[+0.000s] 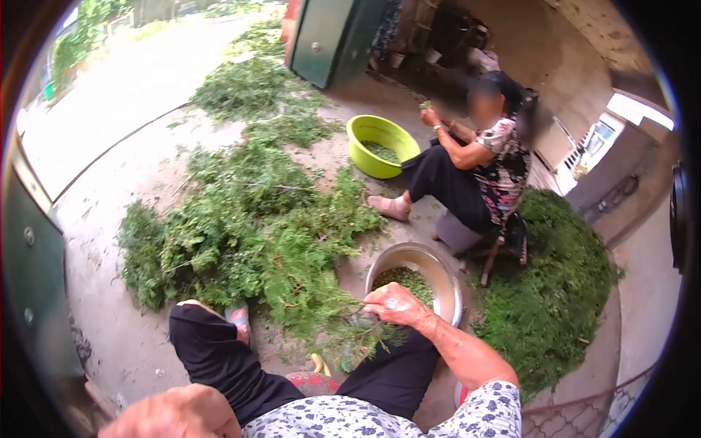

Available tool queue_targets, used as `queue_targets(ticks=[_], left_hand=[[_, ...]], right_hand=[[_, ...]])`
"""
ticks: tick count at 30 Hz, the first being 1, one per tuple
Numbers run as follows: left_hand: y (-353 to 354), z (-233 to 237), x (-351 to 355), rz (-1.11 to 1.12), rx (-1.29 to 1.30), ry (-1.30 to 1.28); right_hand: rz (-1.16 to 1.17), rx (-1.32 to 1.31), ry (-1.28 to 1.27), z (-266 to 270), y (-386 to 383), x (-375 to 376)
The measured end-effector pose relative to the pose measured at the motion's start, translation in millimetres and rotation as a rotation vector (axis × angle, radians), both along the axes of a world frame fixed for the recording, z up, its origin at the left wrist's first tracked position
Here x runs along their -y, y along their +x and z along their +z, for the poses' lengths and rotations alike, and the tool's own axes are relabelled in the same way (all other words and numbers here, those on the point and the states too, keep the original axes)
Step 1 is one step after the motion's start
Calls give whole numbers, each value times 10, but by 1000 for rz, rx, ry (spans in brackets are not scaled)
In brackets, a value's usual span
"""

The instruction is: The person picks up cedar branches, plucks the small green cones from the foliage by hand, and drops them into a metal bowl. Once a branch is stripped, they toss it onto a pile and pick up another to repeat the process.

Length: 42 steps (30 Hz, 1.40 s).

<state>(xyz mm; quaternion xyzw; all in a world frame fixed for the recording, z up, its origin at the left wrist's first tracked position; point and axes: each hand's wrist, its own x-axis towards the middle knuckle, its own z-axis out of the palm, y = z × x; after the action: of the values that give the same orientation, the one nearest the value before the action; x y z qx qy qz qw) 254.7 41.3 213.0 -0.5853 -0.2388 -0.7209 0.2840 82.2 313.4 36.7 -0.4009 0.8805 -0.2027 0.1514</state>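
My right hand (398, 304) is closed round the stem of a leafy green branch (310, 281), which stretches to the left over my lap and the pile. Just behind that hand, a metal basin (451, 285) holds many small green pieces. My left hand (157, 417) is low at the left edge of the view, blurred, and its fingers cannot be made out. A large heap of cut green branches (212, 212) lies on the floor in front of my knees.
Another person (504, 157) sits at the right, hands raised with a small green piece. Near them are a lime-green basin (376, 168) and a second green heap (548, 292). Green doors (321, 47) stand at the back and left (33, 270).
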Motion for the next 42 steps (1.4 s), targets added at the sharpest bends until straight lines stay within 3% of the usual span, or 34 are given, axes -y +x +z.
queue_targets(ticks=[1, 3, 4, 5, 6, 8, 10, 12, 13, 14, 15, 17, 20, 24, 34, 39, 42], left_hand=[[-72, -141, 237, -149, 129, -113], [-351, -708, 501, 179, 437, -116], [-418, -1023, 726, 384, 804, -343], [-522, -1199, 763, 457, 1157, -383], [-675, -1491, 847, 394, 1376, -334], [-831, -2073, 983, 471, 1507, -196], [-857, -2428, 1086, 493, 1662, -135], [-925, -2595, 1105, 486, 1704, 117], [-955, -2594, 1109, 511, 1668, 164], [-964, -2511, 1103, 568, 1656, 154], [-998, -2502, 1087, 565, 1652, 196], [-1023, -2522, 1079, 534, 1621, 218], [-1032, -2458, 1003, 512, 1643, 229], [-1068, -2513, 952, 464, 1633, 223], [-1099, -2595, 689, 384, 1642, 114], [-1122, -2565, 557, 287, 1670, -1], [-1058, -2413, 591, 182, 1649, 147]], right_hand=[[97, 34, 73, -31, -58, 16], [284, 102, 223, -68, -165, 115], [369, 137, 309, -32, -168, 212], [418, 231, 422, 1, -158, 355], [457, 316, 539, 14, -162, 480], [545, 382, 669, -182, -205, 646], [396, 403, 734, -225, -285, 877], [196, 345, 578, -62, -562, 1205], [82, 268, 362, -16, -856, 1378], [-204, 313, 182, 306, -1062, 1723], [-232, 391, -142, 649, -1291, 1995], [-73, 541, -722, 1218, -1484, 2513], [3, 489, -987, 1726, -1440, 2959], [-2, 449, -885, 1466, -970, 2959], [-118, 574, -308, -101, -429, 1823], [-122, 554, -226, -141, -411, 1343], [-176, 479, -227, -275, -514, 1088]])
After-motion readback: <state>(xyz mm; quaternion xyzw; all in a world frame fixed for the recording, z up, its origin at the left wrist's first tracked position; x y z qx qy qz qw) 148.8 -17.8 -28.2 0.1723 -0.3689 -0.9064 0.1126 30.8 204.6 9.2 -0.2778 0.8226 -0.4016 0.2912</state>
